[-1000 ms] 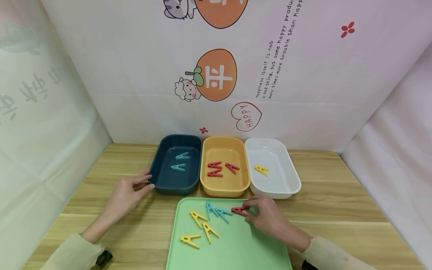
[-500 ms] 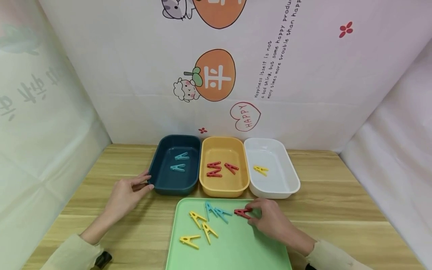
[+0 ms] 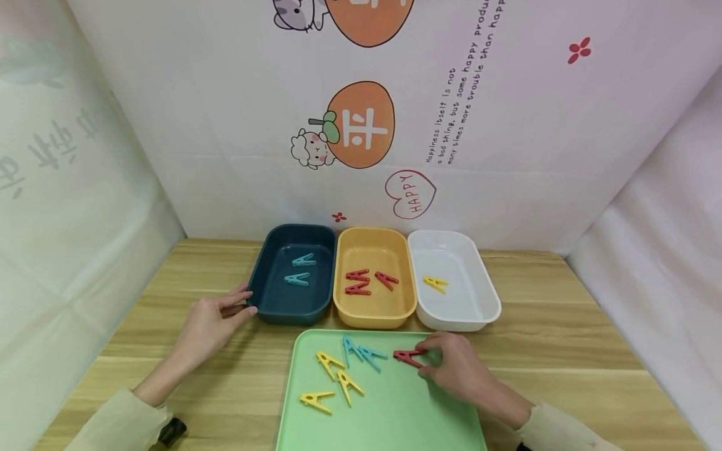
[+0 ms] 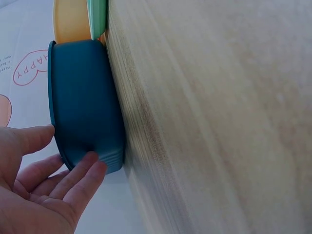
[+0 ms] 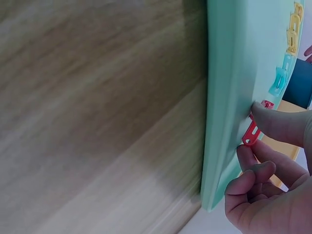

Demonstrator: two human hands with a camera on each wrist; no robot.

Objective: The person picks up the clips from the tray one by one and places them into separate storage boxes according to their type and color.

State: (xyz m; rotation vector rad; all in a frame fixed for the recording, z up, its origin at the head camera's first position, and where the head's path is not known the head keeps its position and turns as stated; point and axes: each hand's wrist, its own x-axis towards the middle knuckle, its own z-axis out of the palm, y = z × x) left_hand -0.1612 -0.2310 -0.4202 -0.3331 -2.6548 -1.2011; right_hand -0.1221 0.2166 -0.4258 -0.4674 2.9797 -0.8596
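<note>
My right hand [image 3: 451, 366] pinches a red clothespin [image 3: 407, 356] between thumb and fingers at the far right of the green tray [image 3: 395, 413]; the right wrist view shows that red clothespin [image 5: 251, 132] at my fingertips against the green tray [image 5: 234, 87]. My left hand [image 3: 211, 319] rests with straight fingers against the near left corner of the dark blue bin [image 3: 271, 310], also seen as the left hand [image 4: 44, 190] on the blue bin [image 4: 85, 102]. On the tray lie two blue clothespins [image 3: 361, 352] and three yellow clothespins [image 3: 335, 382].
Three bins stand in a row behind the tray: the blue one holds two blue pins [image 3: 299, 269], the orange bin [image 3: 375, 316] three red pins [image 3: 369, 282], the white bin [image 3: 468, 316] one yellow pin [image 3: 436, 284]. White printed walls enclose the wooden table [image 3: 564, 338].
My right hand has shifted slightly right and towards me along the tray with the red clothespin in its fingers. The left hand has stayed on the blue bin.
</note>
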